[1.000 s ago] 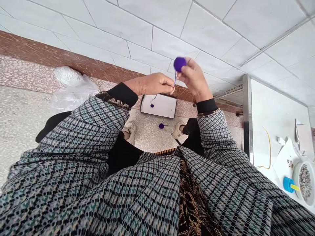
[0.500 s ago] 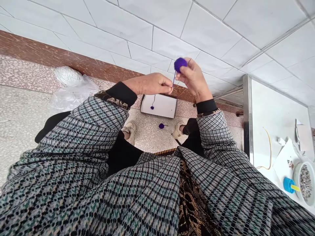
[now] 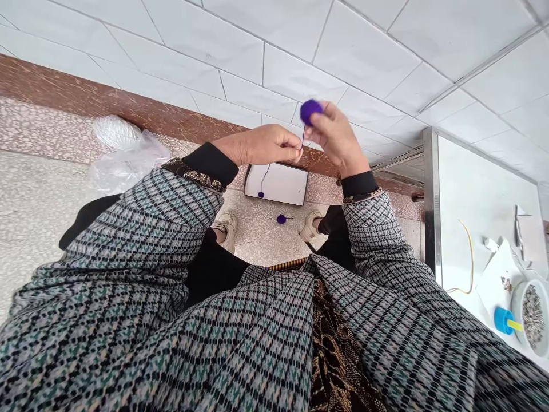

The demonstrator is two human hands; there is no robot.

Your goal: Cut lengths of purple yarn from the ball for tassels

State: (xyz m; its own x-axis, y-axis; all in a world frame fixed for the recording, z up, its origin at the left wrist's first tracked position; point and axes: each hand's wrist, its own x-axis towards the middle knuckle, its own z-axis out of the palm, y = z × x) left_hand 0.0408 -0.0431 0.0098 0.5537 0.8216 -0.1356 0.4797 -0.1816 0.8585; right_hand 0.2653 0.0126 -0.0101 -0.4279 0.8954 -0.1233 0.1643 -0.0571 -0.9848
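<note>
My right hand [image 3: 337, 137] pinches a dark purple yarn pompom [image 3: 310, 112] between thumb and fingers. A thin purple strand [image 3: 303, 137] runs down from the pompom to my left hand [image 3: 257, 146], whose fingertips hold it close to my right hand. Below them, a small purple pompom [image 3: 261, 195] on a thin strand shows against a white dark-rimmed tray [image 3: 283, 183]. Where that strand starts is hidden. Another purple pompom [image 3: 281, 219] lies on the speckled floor between my feet.
A clear plastic bag [image 3: 124, 154] lies on the floor at left, against a brown skirting [image 3: 86, 97]. To the right, a steel-edged white surface [image 3: 480, 229] holds a bowl of seeds [image 3: 532, 317], a blue-handled object [image 3: 502, 320], paper and yellow wire.
The small pompom on its strand has swung lower and to the left over the white tray. The large pompom and my right hand have shifted slightly left.
</note>
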